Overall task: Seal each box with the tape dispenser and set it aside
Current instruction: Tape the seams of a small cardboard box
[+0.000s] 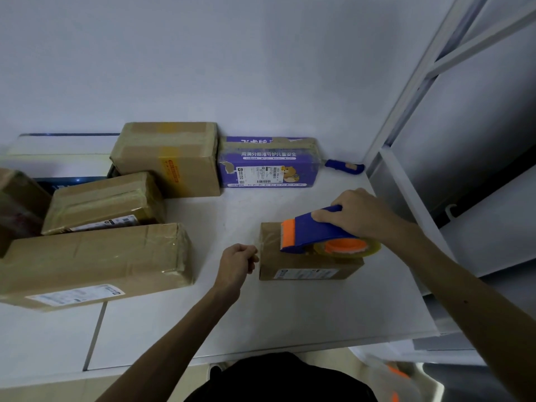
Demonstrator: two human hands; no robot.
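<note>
Head view: the small box [293, 264] sits on the white table [261, 314], with bare tabletop on its left and near sides and bigger boxes [95, 262] well apart at left. The right hand [356, 216] grips the tape dispenser [313, 232] on top of it. The left hand [236, 264] curls at the box's left edge; whether it holds tape is unclear.

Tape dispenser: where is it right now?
Head view, right of centre: the tape dispenser rests on top of the small cardboard box, gripped by the right hand, with the left hand at the box's left edge.
</note>
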